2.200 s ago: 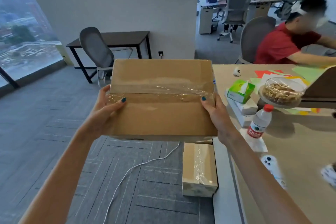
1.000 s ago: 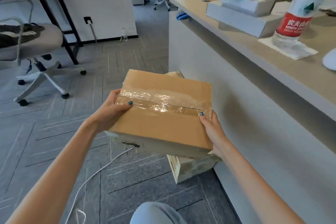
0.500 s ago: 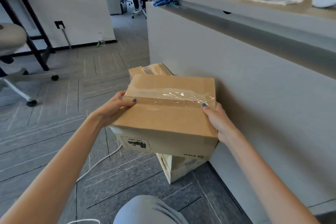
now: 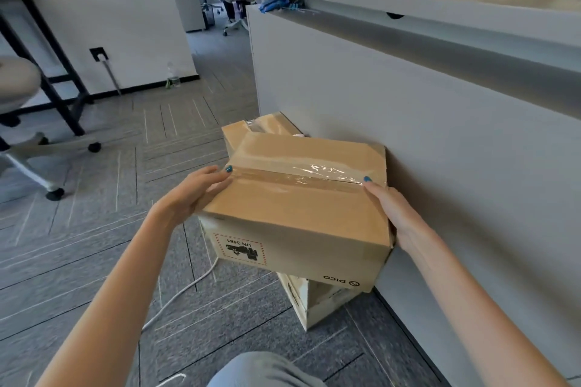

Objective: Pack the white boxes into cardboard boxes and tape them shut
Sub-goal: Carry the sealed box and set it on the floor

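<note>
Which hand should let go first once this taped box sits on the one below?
Left, probably. The left hand grips the taped box on its open, floor-facing side. The right hand sits close to the desk panel, so it has little room and better steadies the box over the lower box.

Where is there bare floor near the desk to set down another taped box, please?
Free: the carpet left of the lower cardboard box, out to the office chair. A white cable crosses it near the boxes. Crowded: against the desk panel, where both hands hold the taped box over the lower one.
</note>
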